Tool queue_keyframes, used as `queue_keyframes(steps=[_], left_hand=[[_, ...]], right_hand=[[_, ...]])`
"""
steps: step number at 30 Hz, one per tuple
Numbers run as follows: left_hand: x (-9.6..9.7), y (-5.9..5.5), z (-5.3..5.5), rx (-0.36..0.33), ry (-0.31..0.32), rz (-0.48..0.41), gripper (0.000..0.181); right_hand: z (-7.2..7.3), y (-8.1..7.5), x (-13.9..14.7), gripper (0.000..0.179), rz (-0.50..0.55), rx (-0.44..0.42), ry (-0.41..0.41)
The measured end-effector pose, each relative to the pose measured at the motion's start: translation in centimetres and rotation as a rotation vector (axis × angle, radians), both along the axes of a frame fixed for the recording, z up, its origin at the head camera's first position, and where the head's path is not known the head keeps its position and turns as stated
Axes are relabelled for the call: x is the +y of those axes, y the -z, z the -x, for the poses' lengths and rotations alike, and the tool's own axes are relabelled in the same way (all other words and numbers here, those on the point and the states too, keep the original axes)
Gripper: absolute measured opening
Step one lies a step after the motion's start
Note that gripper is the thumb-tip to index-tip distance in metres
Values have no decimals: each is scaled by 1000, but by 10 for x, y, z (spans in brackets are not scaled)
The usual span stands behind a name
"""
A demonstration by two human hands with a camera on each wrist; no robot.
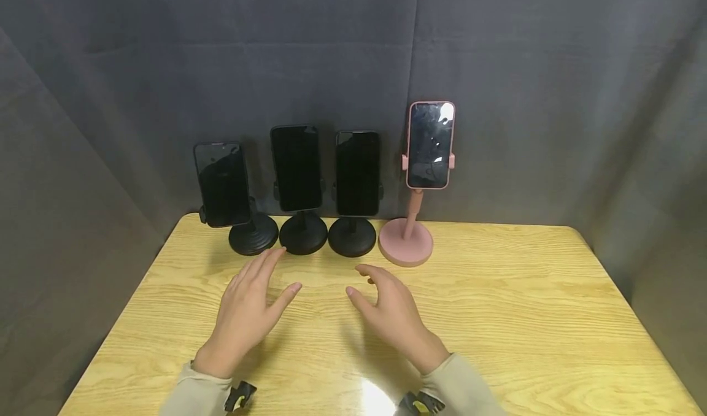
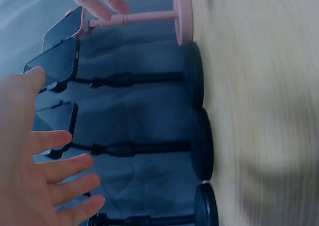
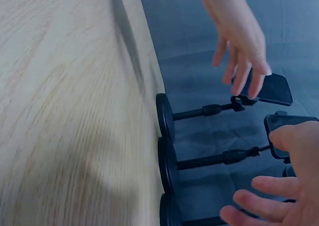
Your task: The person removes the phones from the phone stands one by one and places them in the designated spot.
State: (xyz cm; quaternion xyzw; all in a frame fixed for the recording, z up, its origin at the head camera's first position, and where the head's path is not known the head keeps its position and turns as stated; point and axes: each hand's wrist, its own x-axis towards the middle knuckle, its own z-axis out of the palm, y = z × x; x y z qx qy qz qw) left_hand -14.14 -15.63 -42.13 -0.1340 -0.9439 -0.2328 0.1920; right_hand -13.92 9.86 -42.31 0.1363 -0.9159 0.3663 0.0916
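Above the wooden table my left hand (image 1: 247, 308) hovers with its fingers extended and thumb apart, holding nothing. To its right, my right hand (image 1: 393, 310) is also in the air, fingers loosely bent and thumb apart, with nothing in it. Beyond them stand phones in holders: a leaning phone (image 1: 223, 184) on a black stand (image 1: 253, 235), a second phone (image 1: 296, 168) on a black stand (image 1: 303, 234), a third phone (image 1: 358, 173) on a black stand (image 1: 351, 238), and a pink-edged phone (image 1: 430, 145) on a pink stand (image 1: 405, 243). Neither hand touches them.
The stands line up along the back of the wooden table (image 1: 530, 318). A grey curtain (image 1: 530, 97) hangs close behind it and along both sides. Small black devices sit at both wrists, and a bright light reflection lies near the table's front.
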Motion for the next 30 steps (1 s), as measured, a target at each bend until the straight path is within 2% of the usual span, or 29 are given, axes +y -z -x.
queue_keyframes(steps=[5,14,20,30], left_hand=[[-9,-8,-3,54,-30,-62,61],[-27,-25,-5,186,-98,-153,45],[-37,-29,-1,227,-131,-182,41],[-54,-38,9,267,-189,-239,34]], right_hand=[[5,-2,-8,37,34,17,-15],[16,-17,-24,33,90,33,-67],[27,-22,-34,30,137,26,-107],[39,-24,-59,28,218,-35,-168]])
